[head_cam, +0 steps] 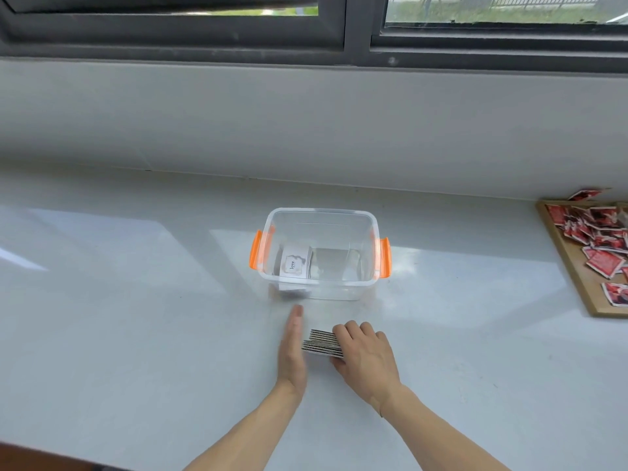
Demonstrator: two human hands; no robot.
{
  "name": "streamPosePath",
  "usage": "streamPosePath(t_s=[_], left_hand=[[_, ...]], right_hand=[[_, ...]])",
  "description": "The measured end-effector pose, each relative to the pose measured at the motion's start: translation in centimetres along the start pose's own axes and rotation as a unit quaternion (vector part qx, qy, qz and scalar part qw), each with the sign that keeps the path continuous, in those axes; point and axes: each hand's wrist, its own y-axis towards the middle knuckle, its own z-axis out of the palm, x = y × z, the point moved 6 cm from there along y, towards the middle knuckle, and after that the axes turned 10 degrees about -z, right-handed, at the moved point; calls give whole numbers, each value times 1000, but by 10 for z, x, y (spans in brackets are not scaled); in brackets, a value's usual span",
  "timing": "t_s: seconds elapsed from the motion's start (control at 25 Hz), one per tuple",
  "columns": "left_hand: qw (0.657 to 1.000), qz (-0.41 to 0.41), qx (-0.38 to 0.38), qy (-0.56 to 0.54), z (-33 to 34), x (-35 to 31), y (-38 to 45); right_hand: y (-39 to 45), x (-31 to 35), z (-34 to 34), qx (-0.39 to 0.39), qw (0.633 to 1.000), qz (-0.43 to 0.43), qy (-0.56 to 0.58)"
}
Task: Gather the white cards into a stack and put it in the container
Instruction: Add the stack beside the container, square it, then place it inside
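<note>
Two bare forearms reach in from the near edge over a glossy white countertop (136, 317). The left hand (291, 351) stands on its little-finger edge, palm facing right, fingers straight and held together, its palm pressed flat against the left side of a stack of white cards (322, 342) without curling around it. The right hand (365, 355) lies palm down over the right part of the stack, fingers bent over the top and the thumb tucked at the near edge, so it clasps the cards from above. The stack rests on the countertop between the two hands, its striped card edges showing. Just beyond it stands a clear plastic container (370, 266) with orange latches (255, 249) on its left and right sides, lid off. Inside, against the left wall, lies a white card printed "love" (294, 264). Far to the right, a wooden board (574, 270) holds scattered red cards (603, 243). At the back, a white ledge rises to a dark-framed window (356, 35).
</note>
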Motion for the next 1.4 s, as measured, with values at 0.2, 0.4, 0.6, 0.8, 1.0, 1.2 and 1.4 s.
streamPosePath(t_s=[0.2, 0.4, 0.6, 0.8, 1.0, 1.2, 1.4], left_hand=[[996, -25, 69, 59, 6, -2, 1], [999, 5, 17, 35, 17, -6, -4], [997, -15, 39, 67, 13, -11, 2], [997, -9, 20, 67, 20, -9, 3], [984, -28, 91, 149, 33, -8, -2], [902, 92, 144, 396, 24, -16, -10], [723, 251, 111, 634, 27, -16, -16]], right_hand=[[-2, 0, 1, 2, 1000, 2, -7], [-2, 0, 1, -5, 1000, 0, -6], [-1, -3, 1, -10, 1000, -7, -14], [0, -3, 1, -17, 1000, 0, -10], [-1, -6, -1, -35, 999, 1, -3], [-1, -5, -1, -43, 999, -25, -14], [-1, -6, -3, -40, 999, -22, 13]])
